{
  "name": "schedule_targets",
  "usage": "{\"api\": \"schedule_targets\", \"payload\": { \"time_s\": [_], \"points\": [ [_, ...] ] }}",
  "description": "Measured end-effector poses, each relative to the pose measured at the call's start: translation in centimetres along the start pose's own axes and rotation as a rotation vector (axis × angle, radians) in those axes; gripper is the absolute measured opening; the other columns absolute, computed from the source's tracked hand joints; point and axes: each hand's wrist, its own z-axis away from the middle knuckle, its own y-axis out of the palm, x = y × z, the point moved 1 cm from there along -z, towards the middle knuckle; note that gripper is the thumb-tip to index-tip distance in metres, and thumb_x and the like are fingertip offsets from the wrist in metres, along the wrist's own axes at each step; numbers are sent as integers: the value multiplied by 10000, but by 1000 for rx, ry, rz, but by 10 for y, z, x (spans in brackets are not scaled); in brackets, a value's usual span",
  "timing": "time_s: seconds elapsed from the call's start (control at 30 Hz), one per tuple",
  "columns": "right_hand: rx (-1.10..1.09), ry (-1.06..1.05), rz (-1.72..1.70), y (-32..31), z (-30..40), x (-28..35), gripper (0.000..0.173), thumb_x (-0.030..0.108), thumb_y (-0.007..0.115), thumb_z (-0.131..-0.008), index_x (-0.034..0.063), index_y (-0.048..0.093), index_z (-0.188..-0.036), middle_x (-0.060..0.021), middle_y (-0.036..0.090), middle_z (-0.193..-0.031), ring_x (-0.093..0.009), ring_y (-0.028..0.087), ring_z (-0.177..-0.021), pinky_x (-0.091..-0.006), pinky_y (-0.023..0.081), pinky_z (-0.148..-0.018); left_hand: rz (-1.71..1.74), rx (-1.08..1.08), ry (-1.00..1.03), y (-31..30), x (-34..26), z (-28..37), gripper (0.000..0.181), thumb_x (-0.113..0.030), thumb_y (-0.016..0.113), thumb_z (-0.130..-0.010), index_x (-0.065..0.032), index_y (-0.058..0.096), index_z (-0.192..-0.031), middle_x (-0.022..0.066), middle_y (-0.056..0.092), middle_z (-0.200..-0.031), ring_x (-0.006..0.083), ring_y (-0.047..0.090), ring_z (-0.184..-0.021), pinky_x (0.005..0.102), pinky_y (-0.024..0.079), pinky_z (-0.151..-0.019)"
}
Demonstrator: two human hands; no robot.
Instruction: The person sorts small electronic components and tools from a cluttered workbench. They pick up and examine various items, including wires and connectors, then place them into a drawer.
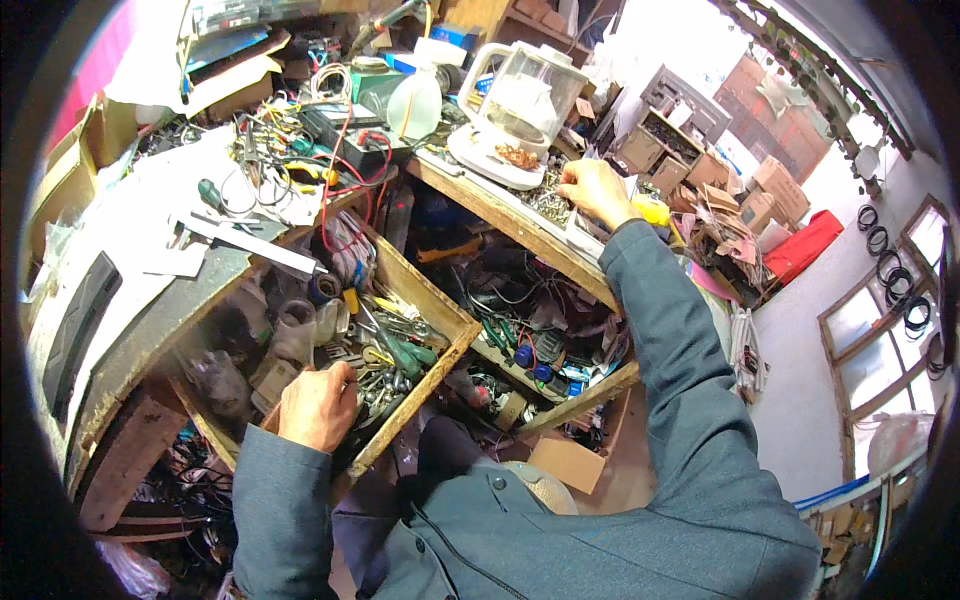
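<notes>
My left hand (319,406) is over the pulled-out wooden drawer (420,289), its fingers curled down near small metal parts (386,386). Whether it grips anything is hidden. Green-handled pliers (405,352) and several keys lie in the same drawer. On the workbench to the right, my right hand (596,191) has its fingertips bent at the edge of a heap of screws (551,201). I cannot tell whether a screw is between them. Just left of that hand stands a glass kettle (532,94) on a white base (495,157).
A caliper (255,247) rests on the left bench near its edge. Test leads (349,180) hang over the gap between the benches. A lower drawer (585,401) with tools and cables stands open. Cardboard boxes (780,184) are piled at the right.
</notes>
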Motion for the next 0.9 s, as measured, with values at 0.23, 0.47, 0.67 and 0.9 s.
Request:
{"api": "schedule_targets", "payload": {
  "time_s": [0.23, 0.47, 0.67, 0.9],
  "points": [
    [-63, 11, 25, 3, -1, -8, 203, 257, 719, -827, 79, 756, -918, -172, 736, -901, -354, 711, -901, -466, 541, -798, 7, 2, 11, 0, 0, -1, 112, -153, 657, -870, -67, 688, -934, 214, 686, -760, 417, 684, -770, 507, 533, -698],
    [-44, -5, 17, 2, 1, -10, 203, 255, 677, -840, 115, 770, -953, -173, 746, -931, -359, 716, -924, -471, 550, -823, 13, 19, -16, -3, -4, -2, 113, -158, 657, -876, -66, 686, -935, 218, 686, -760, 423, 684, -767, 509, 533, -693],
    [-46, 7, -18, -3, 4, -1, 202, 253, 673, -840, 119, 773, -953, -170, 746, -926, -352, 718, -919, -465, 552, -816, -1, 9, -7, -2, -1, -1, 112, -155, 668, -874, -63, 688, -935, 215, 685, -750, 423, 681, -758, 509, 532, -689],
    [-63, 13, 15, -3, 4, -7, 200, 230, 641, -840, 113, 770, -938, -160, 749, -922, -349, 721, -913, -465, 554, -809, 13, 17, -10, -3, -4, -2, 108, -146, 673, -874, -56, 689, -933, 209, 689, -753, 418, 681, -753, 506, 534, -692]
  ]
}}
